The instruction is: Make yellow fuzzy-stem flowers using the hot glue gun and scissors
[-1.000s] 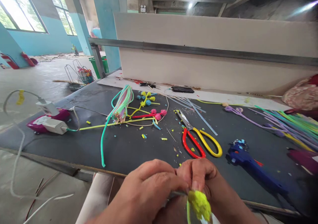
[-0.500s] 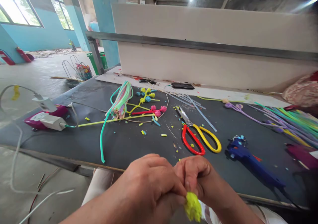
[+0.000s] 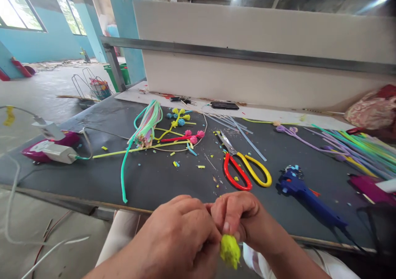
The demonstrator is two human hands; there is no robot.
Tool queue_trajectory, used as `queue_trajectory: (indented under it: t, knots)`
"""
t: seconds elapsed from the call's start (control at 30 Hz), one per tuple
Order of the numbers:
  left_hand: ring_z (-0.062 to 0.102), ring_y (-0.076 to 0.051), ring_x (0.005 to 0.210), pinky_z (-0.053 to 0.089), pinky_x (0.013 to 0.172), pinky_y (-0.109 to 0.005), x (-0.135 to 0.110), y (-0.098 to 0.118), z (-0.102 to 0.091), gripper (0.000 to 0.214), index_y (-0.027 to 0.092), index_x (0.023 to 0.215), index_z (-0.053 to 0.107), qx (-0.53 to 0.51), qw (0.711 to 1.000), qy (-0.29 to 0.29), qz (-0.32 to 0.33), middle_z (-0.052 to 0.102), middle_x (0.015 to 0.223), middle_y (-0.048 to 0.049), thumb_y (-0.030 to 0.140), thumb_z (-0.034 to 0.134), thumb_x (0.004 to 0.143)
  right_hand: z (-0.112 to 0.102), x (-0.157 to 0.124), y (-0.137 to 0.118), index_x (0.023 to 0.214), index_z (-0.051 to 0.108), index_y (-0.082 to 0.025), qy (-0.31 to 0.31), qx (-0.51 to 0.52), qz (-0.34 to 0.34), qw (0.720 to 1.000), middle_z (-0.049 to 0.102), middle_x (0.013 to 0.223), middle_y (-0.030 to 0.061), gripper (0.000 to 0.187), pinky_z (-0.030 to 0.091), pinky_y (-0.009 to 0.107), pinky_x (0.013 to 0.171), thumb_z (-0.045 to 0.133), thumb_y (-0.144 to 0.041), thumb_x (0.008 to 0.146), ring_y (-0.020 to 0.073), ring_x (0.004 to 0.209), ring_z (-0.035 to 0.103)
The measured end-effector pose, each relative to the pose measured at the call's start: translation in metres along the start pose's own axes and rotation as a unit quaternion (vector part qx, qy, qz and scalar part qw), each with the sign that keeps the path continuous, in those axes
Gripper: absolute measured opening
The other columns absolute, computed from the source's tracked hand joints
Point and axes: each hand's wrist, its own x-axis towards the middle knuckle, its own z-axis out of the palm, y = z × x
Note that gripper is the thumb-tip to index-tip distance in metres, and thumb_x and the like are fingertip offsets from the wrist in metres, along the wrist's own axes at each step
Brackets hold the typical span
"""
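My left hand [image 3: 182,233] and my right hand [image 3: 247,217] meet at the table's front edge, fingers closed. Between their fingertips is a bright yellow-green fuzzy pipe-cleaner ball [image 3: 229,252], hanging down below the right thumb. Both hands seem to pinch its upper end, which the fingers hide. Just beyond them lie scissors [image 3: 229,144] with one red and one yellow handle, blades slightly apart. A blue glue gun [image 3: 315,200] rests to the right. Further back are a yellow pipe-cleaner sprig [image 3: 176,120] and a pink-and-red one [image 3: 193,139].
A bundle of pastel pipe cleaners [image 3: 151,120] lies at left centre, with more pipe cleaners [image 3: 359,143] at the right. Clear glue sticks [image 3: 250,141] lie behind the scissors. A purple power strip [image 3: 34,149] with plugged-in chargers is on the left. Yellow and blue scraps dot the dark table [image 3: 170,184].
The view has shifted slightly, so everything sits a little further left. Both hands keep their pinch on the yellow-green ball, which has moved slightly up and left in the picture.
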Motion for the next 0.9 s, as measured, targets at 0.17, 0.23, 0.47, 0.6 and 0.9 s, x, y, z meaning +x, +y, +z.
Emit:
queue_trajectory:
  t: [0.17, 0.23, 0.47, 0.6, 0.9]
  knots:
    - [0.048, -0.006, 0.052, 0.043, 0.057, -0.015, -0.001, -0.004, 0.006, 0.021, 0.016, 0.057, 0.051, 0.045, 0.997, 0.039, 0.046, 0.054, 0.053, 0.0037, 0.001, 0.046, 0.07, 0.002, -0.001, 0.006, 0.076, 0.074, -0.025, 0.013, 0.024, -0.003, 1.0, 0.068, 0.072, -0.0002, 0.012, 0.047, 0.032, 0.076, 0.077, -0.015, 0.069, 0.0102, 0.068, 0.061]
    - [0.047, -0.007, 0.052, 0.044, 0.058, -0.016, 0.0, -0.004, 0.007, 0.022, 0.016, 0.056, 0.051, 0.064, 0.995, 0.049, 0.054, 0.052, 0.052, 0.0029, 0.001, 0.045, 0.071, 0.003, -0.002, 0.008, 0.075, 0.075, -0.025, 0.024, 0.035, -0.006, 0.999, 0.068, 0.072, -0.0004, 0.013, 0.046, 0.033, 0.077, 0.078, -0.014, 0.068, 0.0099, 0.067, 0.061]
    - [0.057, -0.008, 0.062, 0.045, 0.062, -0.015, 0.004, -0.001, -0.005, 0.014, 0.014, 0.072, 0.062, 0.001, 1.0, 0.009, 0.019, 0.063, 0.063, 0.0015, 0.007, 0.053, 0.08, 0.003, -0.003, 0.009, 0.074, 0.074, -0.025, 0.026, 0.074, -0.01, 0.997, 0.07, 0.072, 0.001, 0.012, 0.047, 0.027, 0.064, 0.077, -0.015, 0.069, 0.0116, 0.066, 0.063]
    - [0.061, -0.008, 0.071, 0.045, 0.068, -0.015, 0.004, 0.0, -0.014, 0.013, 0.015, 0.081, 0.065, -0.047, 0.998, -0.03, 0.006, 0.068, 0.074, 0.0013, 0.006, 0.056, 0.081, 0.005, -0.002, 0.009, 0.073, 0.075, -0.024, 0.023, 0.09, 0.004, 0.996, 0.072, 0.075, 0.003, 0.009, 0.048, 0.023, 0.06, 0.077, -0.016, 0.069, 0.0115, 0.069, 0.065]
    - [0.06, -0.009, 0.068, 0.044, 0.067, -0.018, 0.007, -0.003, -0.015, 0.02, 0.016, 0.081, 0.065, -0.03, 0.997, -0.066, 0.03, 0.069, 0.074, 0.0014, 0.004, 0.05, 0.082, 0.004, -0.001, 0.01, 0.071, 0.075, -0.021, 0.023, 0.098, 0.027, 0.994, 0.073, 0.075, 0.0028, 0.01, 0.05, 0.021, 0.061, 0.078, -0.013, 0.067, 0.0107, 0.069, 0.067]
